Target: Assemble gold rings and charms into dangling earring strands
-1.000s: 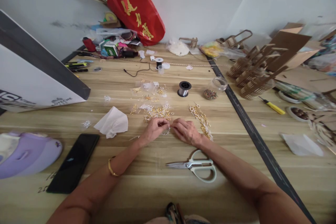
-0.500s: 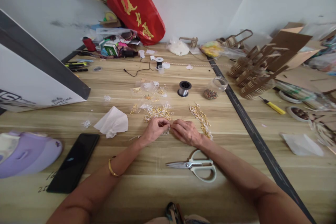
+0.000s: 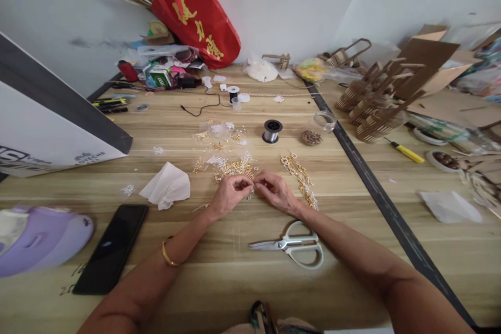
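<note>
My left hand (image 3: 229, 194) and my right hand (image 3: 276, 191) meet fingertip to fingertip over the wooden table (image 3: 219, 266), both pinched on a small gold jewellery piece (image 3: 250, 192) between them. Just beyond the fingers lies a heap of small gold findings (image 3: 233, 168). A row of finished gold chain pieces (image 3: 300, 178) lies to the right of my right hand. White-handled scissors (image 3: 291, 245) lie on the table under my right forearm. A gold bangle sits on my left wrist.
A spool of clear thread (image 3: 272, 131), a dish of beads (image 3: 312, 138) and a glass jar (image 3: 324, 121) stand further back. A crumpled tissue (image 3: 166, 186), black phone (image 3: 111, 248) and purple cap (image 3: 43, 237) lie left. A red bag (image 3: 195, 15) and wooden baskets (image 3: 371, 104) sit behind.
My hands stay pinched together at the same spot with small finger movements. The view has shifted slightly, so everything sits a little higher in the frame.
</note>
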Available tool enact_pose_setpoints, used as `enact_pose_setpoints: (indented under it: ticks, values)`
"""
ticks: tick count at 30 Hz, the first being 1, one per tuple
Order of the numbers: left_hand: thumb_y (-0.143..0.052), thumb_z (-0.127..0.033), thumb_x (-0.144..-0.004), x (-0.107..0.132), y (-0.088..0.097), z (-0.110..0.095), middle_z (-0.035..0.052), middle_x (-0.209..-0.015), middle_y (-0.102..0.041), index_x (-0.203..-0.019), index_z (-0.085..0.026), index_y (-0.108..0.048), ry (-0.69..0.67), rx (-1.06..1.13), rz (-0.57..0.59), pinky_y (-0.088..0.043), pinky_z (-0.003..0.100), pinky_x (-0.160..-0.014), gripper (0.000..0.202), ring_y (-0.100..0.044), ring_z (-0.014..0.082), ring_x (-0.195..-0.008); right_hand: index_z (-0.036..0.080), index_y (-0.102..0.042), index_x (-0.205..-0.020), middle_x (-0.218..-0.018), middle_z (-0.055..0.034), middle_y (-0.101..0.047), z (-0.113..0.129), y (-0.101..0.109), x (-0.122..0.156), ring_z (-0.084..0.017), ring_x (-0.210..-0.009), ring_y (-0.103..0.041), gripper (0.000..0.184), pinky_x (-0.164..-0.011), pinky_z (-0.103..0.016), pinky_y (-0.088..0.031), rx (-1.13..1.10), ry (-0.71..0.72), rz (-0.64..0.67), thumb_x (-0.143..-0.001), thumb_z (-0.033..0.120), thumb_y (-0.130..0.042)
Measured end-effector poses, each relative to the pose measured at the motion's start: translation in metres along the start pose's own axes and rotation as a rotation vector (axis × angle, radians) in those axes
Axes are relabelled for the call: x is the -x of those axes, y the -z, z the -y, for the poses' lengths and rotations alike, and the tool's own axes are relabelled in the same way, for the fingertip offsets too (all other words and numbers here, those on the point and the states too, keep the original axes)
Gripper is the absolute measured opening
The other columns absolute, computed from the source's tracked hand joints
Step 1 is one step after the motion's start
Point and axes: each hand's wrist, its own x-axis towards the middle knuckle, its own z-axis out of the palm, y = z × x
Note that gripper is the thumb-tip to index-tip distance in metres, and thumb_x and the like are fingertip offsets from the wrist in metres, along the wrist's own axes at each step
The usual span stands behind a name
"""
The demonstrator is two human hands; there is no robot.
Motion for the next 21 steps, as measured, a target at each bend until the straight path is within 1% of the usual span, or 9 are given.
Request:
enact_pose_setpoints:
  ticks: [4, 8, 13, 17, 21]
  values:
    - [-0.057, -0.017, -0.074, 0.001, -0.001, -0.004, 0.0032, -0.069, -0.067, -0.073, -0.013, -0.065, -0.055, -0.076, -0.036, -0.048, 0.021, -0.061, 0.009, -0.060, 0.0121, -0.064, 0.015, -0.058, -0.088, -0.066, 0.0007, -0.054, 0.000, -0.001, 0.000, -0.010, -0.056, -0.048, 0.021, -0.050, -0.020, -0.039, -0.210, -0.189, 0.059, -0.086, 0.034, -0.050]
    - [-0.056, -0.014, -0.075, 0.002, -0.001, -0.008, 0.0029, -0.071, -0.067, -0.074, -0.014, -0.065, -0.136, -0.150, -0.073, -0.048, 0.022, -0.064, 0.009, -0.060, 0.0121, -0.066, 0.013, -0.058, -0.090, -0.062, 0.0021, -0.053, 0.000, 0.000, -0.002, -0.009, -0.052, -0.048, 0.026, -0.049, -0.020, -0.040, -0.454, -0.332, 0.115, -0.083, 0.039, -0.054]
    - [-0.056, -0.013, -0.076, 0.003, -0.002, -0.006, 0.0043, -0.074, -0.068, -0.075, -0.015, -0.066, -0.260, -0.236, -0.131, -0.048, 0.025, -0.068, 0.009, -0.061, 0.0138, -0.069, 0.013, -0.060, -0.087, -0.062, 0.0026, -0.054, -0.001, 0.003, -0.005, -0.008, -0.052, -0.049, 0.029, -0.050, -0.020, -0.042, -0.577, -0.395, 0.152, -0.079, 0.042, -0.059]
    - [-0.056, -0.015, -0.078, 0.003, -0.003, -0.001, 0.0046, -0.075, -0.068, -0.075, -0.016, -0.065, -0.340, -0.290, -0.151, -0.048, 0.026, -0.071, 0.010, -0.061, 0.0145, -0.071, 0.013, -0.061, -0.086, -0.065, 0.0018, -0.056, -0.002, 0.005, -0.006, -0.007, -0.053, -0.050, 0.030, -0.051, -0.019, -0.043, -0.599, -0.409, 0.161, -0.078, 0.042, -0.061]
    - [-0.055, -0.014, -0.078, 0.003, -0.004, 0.003, 0.0046, -0.075, -0.068, -0.075, -0.017, -0.064, -0.443, -0.338, -0.206, -0.048, 0.027, -0.069, 0.010, -0.061, 0.0147, -0.071, 0.013, -0.061, -0.083, -0.063, 0.0022, -0.055, -0.001, 0.005, -0.006, -0.007, -0.051, -0.049, 0.030, -0.050, -0.019, -0.041, -0.598, -0.414, 0.175, -0.077, 0.043, -0.062]
